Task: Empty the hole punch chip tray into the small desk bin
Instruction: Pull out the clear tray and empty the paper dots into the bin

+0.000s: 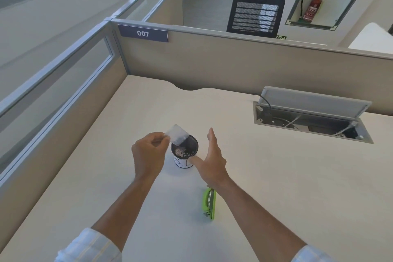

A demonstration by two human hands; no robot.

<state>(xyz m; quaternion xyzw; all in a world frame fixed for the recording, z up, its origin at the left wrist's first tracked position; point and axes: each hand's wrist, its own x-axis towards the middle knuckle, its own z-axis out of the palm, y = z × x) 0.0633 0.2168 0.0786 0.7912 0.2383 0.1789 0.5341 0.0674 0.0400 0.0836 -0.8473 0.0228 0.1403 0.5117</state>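
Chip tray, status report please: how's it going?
Left hand pinching clear chip tray, tipped over bin. Right hand open beside bin. Chips inside. Nothing in the way.

Both forearms are bare, with the left hand [148, 151] and right hand [210, 159] ungloved and no rings or watch showing, and the sleeves [89, 247] are pale blue-white with faint yellowish stripes, rolled up near the elbows.

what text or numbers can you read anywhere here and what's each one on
"007": white digits on the dark blue nameplate on the beige cubicle partition.
Black marks on the small black desk bin's white label: partly hidden, unreadable.
Label on the red fire extinguisher: too small to read.
Green sign below the black mesh chair: blurred.
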